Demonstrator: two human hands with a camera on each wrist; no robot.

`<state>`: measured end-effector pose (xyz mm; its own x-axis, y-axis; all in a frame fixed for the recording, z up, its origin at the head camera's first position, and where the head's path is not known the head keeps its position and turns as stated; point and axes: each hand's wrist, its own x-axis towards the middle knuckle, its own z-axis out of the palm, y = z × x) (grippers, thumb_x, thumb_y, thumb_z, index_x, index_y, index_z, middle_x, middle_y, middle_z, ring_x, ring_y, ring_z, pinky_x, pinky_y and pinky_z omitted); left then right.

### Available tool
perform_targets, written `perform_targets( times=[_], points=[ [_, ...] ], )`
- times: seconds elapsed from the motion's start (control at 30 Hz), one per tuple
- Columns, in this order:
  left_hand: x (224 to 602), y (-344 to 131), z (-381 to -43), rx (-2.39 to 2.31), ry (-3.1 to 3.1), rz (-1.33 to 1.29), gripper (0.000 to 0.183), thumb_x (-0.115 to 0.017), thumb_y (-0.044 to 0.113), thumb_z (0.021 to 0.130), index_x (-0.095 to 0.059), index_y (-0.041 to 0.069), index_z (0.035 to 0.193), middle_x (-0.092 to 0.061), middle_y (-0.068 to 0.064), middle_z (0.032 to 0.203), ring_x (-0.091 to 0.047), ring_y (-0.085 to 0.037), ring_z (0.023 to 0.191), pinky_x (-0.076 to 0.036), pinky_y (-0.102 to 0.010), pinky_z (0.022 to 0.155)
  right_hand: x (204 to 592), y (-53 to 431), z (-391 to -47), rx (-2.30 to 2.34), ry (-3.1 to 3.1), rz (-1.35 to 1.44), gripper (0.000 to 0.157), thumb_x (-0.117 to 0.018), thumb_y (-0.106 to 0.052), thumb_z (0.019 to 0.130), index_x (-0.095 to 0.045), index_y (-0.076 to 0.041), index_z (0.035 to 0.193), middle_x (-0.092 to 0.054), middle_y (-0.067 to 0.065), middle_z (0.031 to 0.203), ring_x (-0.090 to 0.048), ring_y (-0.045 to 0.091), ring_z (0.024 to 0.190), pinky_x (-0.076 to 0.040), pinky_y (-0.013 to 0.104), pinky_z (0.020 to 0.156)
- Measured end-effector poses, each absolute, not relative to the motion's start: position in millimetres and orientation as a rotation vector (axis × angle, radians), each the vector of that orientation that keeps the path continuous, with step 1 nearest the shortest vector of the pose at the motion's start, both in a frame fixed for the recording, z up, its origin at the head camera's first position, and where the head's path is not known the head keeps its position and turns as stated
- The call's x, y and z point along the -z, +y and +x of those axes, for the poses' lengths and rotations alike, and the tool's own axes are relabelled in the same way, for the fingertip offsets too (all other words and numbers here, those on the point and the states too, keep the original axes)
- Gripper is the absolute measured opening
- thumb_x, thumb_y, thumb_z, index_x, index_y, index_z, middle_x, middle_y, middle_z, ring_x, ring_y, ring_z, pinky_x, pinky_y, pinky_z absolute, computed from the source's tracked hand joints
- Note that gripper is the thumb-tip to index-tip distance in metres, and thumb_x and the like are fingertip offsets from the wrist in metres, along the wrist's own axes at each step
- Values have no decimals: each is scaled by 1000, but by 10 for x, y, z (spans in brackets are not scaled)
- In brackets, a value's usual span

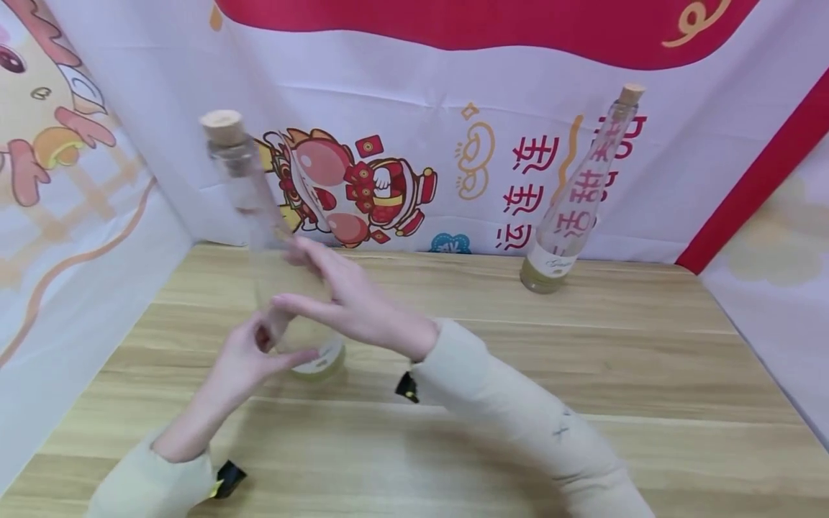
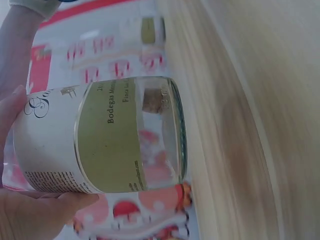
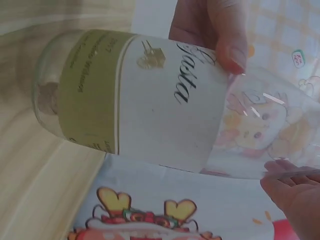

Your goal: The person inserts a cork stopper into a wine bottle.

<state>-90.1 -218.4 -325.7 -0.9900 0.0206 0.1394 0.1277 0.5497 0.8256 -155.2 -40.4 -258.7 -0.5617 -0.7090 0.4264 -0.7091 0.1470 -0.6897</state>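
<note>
A clear glass bottle (image 1: 317, 360) with a cork stopper (image 1: 223, 127) stands at the left, blurred in the head view. Its long neck rises toward the curtain. White and olive label (image 3: 165, 100) wraps its lower body. My left hand (image 1: 242, 360) grips the bottle low, thumb across the front and fingers round the far left side. Higher up, my right hand (image 1: 350, 295) has its thumb and fingers extended against the bottle's right side. Straight right fingers (image 3: 290, 192) show alongside the glass in the right wrist view. Through the glass near the base a brown patch (image 2: 152, 100) shows.
A second corked bottle (image 1: 550, 262) stands at the back right of the wooden table (image 1: 518, 338), close to the printed curtain (image 1: 401, 79). Printed cloth (image 1: 84, 237) also borders the left side. Black tags hang from both sleeves (image 1: 492, 374).
</note>
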Motion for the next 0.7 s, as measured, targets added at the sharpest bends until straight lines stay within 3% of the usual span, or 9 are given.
perform_targets(
  times=[0.1,0.17,0.33,0.5,0.6,0.63,0.7],
  points=[
    [3258,-2384,-853,1279,-2668,-43,47,-78,25,72,-52,4,105,-48,-9,75,-44,-12,68,-39,-23,56,2594,-642,-1557,-1435,-2432,1452,65,-59,-31,89,-27,-8,141,-45,1,135,-38,1,123,-26,15,103],
    [3253,-2509,-829,1213,-2666,12,43,-78,26,72,-48,5,95,-33,-5,66,-33,-12,59,-30,-27,49,2586,-783,-1555,-1438,-2472,1436,64,-57,-35,89,-28,-10,141,-44,-3,136,-36,-1,123,-25,14,103],
    [3230,-2775,-773,1183,-2636,122,43,-76,25,74,-41,4,86,-33,-1,63,-33,-10,57,-29,-27,48,2530,-1105,-1541,-1426,-2587,1417,64,-55,-40,89,-26,-16,142,-39,-9,139,-32,-5,124,-24,11,101],
    [3255,-3006,-717,1327,-2539,120,35,-73,13,78,-39,7,84,-31,3,64,-33,-9,56,-31,-25,48,2520,-1402,-1518,-1348,-2703,1405,71,-52,-44,89,-15,-21,146,-28,-14,144,-25,-10,126,-20,10,102],
    [3291,-3163,-684,1405,-2494,128,29,-69,6,80,-50,19,96,-32,5,66,-34,-8,58,-36,-16,53,2572,-1573,-1503,-1269,-2742,1420,74,-52,-45,90,-11,-22,147,-19,-15,147,-18,-9,129,-17,10,104],
    [3301,-3220,-671,1432,-2491,135,25,-68,6,81,-51,19,95,-40,6,72,-40,-6,65,-40,-12,62,2600,-1628,-1496,-1231,-2754,1424,74,-51,-45,90,-9,-22,147,-17,-15,148,-16,-8,130,-17,11,104],
    [3331,-3324,-655,1437,-2493,146,41,-66,6,83,-51,20,118,-52,10,90,-44,-3,77,-40,-6,72,2665,-1735,-1486,-1169,-2760,1447,74,-50,-44,90,-9,-19,147,-14,-12,150,-14,-5,132,-14,10,104]
  ],
)
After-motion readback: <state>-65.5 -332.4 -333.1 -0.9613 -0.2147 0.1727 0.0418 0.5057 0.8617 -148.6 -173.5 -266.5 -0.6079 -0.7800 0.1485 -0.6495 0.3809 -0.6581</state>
